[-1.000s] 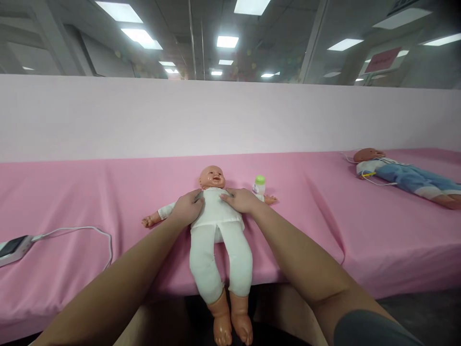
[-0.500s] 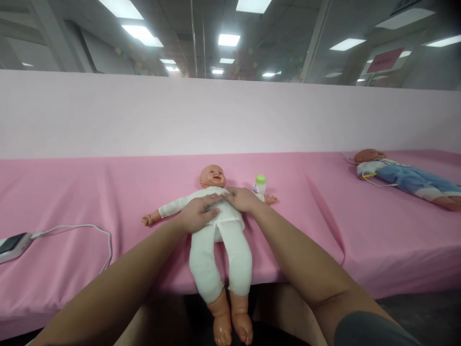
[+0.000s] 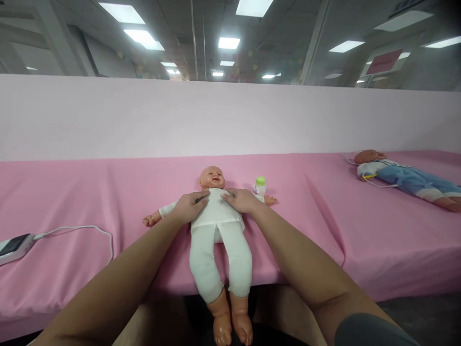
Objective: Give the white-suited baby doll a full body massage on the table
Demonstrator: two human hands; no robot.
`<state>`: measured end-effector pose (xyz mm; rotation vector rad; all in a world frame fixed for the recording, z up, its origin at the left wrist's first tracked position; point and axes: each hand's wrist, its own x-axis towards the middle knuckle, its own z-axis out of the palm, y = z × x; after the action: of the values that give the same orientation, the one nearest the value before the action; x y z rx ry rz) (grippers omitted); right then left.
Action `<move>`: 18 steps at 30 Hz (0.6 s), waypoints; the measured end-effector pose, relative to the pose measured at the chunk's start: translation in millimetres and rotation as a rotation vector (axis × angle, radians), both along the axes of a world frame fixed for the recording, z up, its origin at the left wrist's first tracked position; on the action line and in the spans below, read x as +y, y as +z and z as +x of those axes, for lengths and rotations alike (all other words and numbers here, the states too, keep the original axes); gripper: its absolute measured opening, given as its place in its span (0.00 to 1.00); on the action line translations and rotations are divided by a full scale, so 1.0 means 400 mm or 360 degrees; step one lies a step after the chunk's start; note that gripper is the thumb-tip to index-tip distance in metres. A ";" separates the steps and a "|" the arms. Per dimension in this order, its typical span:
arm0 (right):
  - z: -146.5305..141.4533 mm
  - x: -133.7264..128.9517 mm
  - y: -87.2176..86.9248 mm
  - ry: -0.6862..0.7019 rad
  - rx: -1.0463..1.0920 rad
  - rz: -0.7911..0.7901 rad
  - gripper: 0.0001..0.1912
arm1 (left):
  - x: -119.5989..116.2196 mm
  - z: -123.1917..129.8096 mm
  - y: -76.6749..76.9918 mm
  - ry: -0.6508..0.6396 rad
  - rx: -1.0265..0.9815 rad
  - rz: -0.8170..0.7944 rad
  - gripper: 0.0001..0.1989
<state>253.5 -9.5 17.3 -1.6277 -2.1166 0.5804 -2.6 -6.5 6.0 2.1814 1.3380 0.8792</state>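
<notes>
Left hand point(image 3: 190, 207) shifts outward, flanking doll point(image 3: 216, 210) opposite right hand point(image 3: 243, 200), head point(image 3: 212, 178) pointing away; can't tell if either clamps.

Doll point(image 3: 217, 210) on cloth point(image 3: 144, 182) — btl point(image 3: 260, 186) R, 2nd doll point(image 3: 406, 178) farther, prob. device point(image 3: 16, 248) L

on the right of the pink cloth point(image 3: 403, 250) there lies a doll in blue clothes point(image 3: 412, 179), with thin white tubing point(image 3: 379, 184). on the left is a white device point(image 3: 16, 249) with its cable point(image 3: 79, 227). above the pale wall point(image 3: 216, 120) are bright lamps point(image 3: 229, 43).
</notes>
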 end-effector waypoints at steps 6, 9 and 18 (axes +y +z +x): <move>0.000 0.000 0.002 -0.0008 -0.0007 0.0003 0.36 | 0.005 -0.004 -0.003 0.0034 0.0055 0.0019 0.28; 0.000 -0.001 0.002 -0.0004 0.0018 0.0022 0.35 | 0.006 -0.006 -0.004 0.0026 0.0069 0.0032 0.28; -0.001 -0.006 0.004 -0.0013 0.0040 0.0001 0.35 | 0.003 -0.007 -0.003 0.0021 0.0040 0.0046 0.27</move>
<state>253.2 -11.8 18.9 -1.6192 -2.0912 0.5946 -5.5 -5.1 4.7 2.2149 1.3614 0.8841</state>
